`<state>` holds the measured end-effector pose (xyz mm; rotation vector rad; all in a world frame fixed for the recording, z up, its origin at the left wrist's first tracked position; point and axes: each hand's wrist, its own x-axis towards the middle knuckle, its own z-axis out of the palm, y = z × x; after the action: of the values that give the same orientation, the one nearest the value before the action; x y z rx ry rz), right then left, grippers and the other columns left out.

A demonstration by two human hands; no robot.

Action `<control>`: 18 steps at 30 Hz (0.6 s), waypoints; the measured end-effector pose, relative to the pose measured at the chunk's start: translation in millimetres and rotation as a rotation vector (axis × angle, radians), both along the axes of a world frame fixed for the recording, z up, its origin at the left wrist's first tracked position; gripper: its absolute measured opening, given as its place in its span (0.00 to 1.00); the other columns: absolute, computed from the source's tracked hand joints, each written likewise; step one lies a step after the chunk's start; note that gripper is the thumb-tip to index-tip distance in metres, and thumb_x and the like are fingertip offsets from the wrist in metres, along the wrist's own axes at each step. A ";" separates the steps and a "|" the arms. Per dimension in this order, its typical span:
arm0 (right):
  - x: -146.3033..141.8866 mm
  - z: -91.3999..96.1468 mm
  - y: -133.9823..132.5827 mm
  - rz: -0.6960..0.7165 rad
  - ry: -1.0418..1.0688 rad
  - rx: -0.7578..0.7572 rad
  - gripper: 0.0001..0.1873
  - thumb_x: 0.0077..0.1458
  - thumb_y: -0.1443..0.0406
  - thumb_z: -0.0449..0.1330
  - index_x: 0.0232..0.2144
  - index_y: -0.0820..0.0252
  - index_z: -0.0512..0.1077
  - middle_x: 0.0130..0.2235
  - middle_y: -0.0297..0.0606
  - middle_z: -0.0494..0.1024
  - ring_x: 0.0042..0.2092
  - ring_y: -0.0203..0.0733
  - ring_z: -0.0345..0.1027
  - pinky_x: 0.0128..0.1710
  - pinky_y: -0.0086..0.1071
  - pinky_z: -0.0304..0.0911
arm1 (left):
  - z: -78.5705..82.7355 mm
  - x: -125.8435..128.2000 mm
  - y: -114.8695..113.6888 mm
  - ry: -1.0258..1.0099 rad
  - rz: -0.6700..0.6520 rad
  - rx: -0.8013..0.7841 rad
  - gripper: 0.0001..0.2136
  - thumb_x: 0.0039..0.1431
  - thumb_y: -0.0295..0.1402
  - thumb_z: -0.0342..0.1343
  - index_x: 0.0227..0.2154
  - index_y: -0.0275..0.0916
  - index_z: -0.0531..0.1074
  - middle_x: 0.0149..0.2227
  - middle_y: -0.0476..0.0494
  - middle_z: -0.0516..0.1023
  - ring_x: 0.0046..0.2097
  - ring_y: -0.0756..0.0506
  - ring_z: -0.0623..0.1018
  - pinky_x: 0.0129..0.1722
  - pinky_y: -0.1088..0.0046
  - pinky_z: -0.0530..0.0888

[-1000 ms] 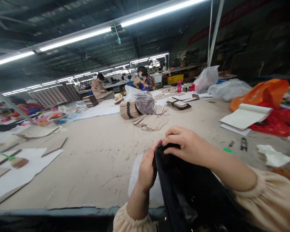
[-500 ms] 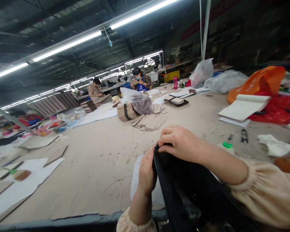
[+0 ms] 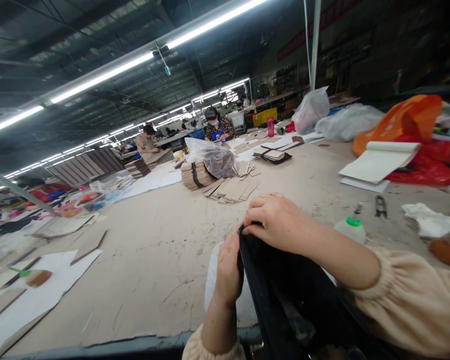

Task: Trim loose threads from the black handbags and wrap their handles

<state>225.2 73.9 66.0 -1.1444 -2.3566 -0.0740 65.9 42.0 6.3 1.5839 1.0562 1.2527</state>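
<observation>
A black bag (image 3: 307, 295) with an open mouth hangs at the table's near edge, its dark inside facing me. My left hand (image 3: 229, 265) grips the outer side of its rim near the far corner. From above, my right hand (image 3: 273, 220) pinches the same corner, fingers curled over the edge. Both hands almost touch there. Some fingertips are hidden behind the black material. Under the left hand lies a white sheet (image 3: 212, 272) on the table.
Loose brown card pieces (image 3: 234, 189) and a strapped bundle (image 3: 195, 175) lie ahead. To the right are a green-capped bottle (image 3: 350, 230), thread snips (image 3: 380, 206), a notepad (image 3: 380, 162) and an orange bag (image 3: 401, 122). A glue bottle (image 3: 37, 277) lies left. Co-workers sit at the far side.
My hands keep their hold on the bag's corner with hardly any shift. The view has moved slightly. A far co-worker has lowered the brown piece held up before.
</observation>
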 end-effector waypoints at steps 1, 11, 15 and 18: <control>-0.5 0.3 -0.5 -0.014 0.000 -0.002 0.07 0.52 0.62 0.58 0.28 0.56 0.75 0.31 0.36 0.73 0.36 0.40 0.64 0.37 0.33 0.52 | 5.1 2.0 -0.8 -0.023 -0.046 -0.032 0.17 0.60 0.39 0.45 0.48 0.38 0.69 0.52 0.45 0.71 0.54 0.41 0.67 0.56 0.64 0.63; 10.0 -0.2 -7.6 -0.105 0.302 -0.078 0.12 0.43 0.64 0.62 0.34 0.58 0.69 0.35 0.36 0.73 0.38 0.41 0.65 0.37 0.32 0.58 | 24.5 -0.2 -5.5 0.037 -0.079 -0.127 0.17 0.57 0.32 0.49 0.50 0.40 0.68 0.51 0.48 0.72 0.51 0.42 0.70 0.50 0.68 0.68; 31.5 -11.4 -19.7 -0.093 0.575 -0.300 0.25 0.47 0.64 0.59 0.50 0.55 0.63 0.48 0.40 0.71 0.48 0.44 0.65 0.46 0.37 0.61 | 23.2 -4.0 -4.4 0.057 -0.053 -0.170 0.17 0.56 0.34 0.50 0.49 0.41 0.68 0.49 0.47 0.73 0.51 0.42 0.71 0.49 0.68 0.69; 38.6 -22.9 -26.8 -0.076 0.675 -0.492 0.33 0.48 0.63 0.58 0.57 0.55 0.58 0.53 0.41 0.68 0.50 0.45 0.65 0.49 0.39 0.62 | 24.7 -7.9 -3.4 0.072 -0.065 -0.209 0.18 0.57 0.35 0.51 0.50 0.40 0.67 0.47 0.45 0.75 0.49 0.41 0.72 0.48 0.68 0.69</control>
<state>263.8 47.0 43.1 -1.2244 -1.7567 0.7805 58.0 38.6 31.0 1.4998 1.1333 1.0137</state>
